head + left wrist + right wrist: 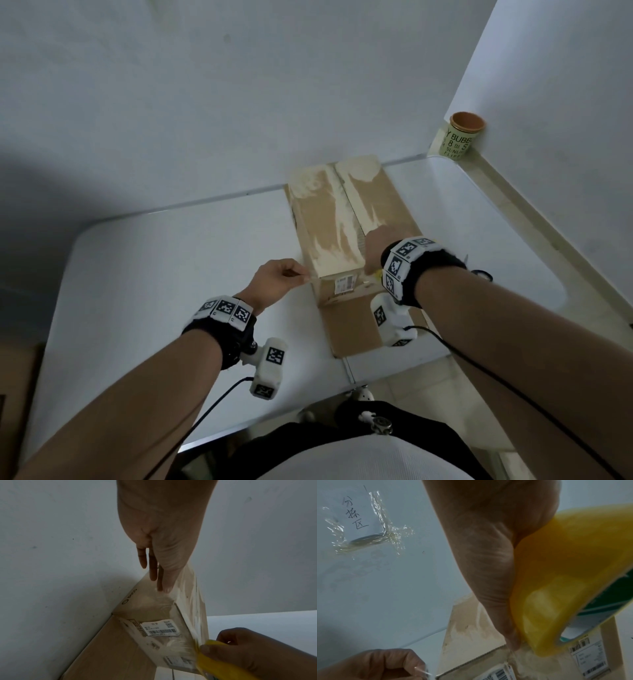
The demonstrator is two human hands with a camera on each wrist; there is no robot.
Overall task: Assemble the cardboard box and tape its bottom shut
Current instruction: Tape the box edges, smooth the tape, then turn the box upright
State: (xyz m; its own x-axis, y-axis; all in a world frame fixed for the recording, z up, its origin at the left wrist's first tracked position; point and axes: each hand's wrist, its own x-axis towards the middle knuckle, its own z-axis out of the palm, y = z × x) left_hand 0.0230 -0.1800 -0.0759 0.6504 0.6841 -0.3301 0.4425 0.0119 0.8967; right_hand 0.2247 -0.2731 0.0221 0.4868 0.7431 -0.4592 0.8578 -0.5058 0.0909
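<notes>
Seam of the brown cardboard box (346, 219) runs twelve-to-six; my right hand (375, 245) grips the yellow tape roll (570, 574) at its near end, my left hand (279, 279) at nine o'clock pinching the clear tape's free end (308, 275).

matt brown cardboard box (346, 226), torn pale patches; glossy yellow tape roll (565, 574), probably plastic.
</notes>
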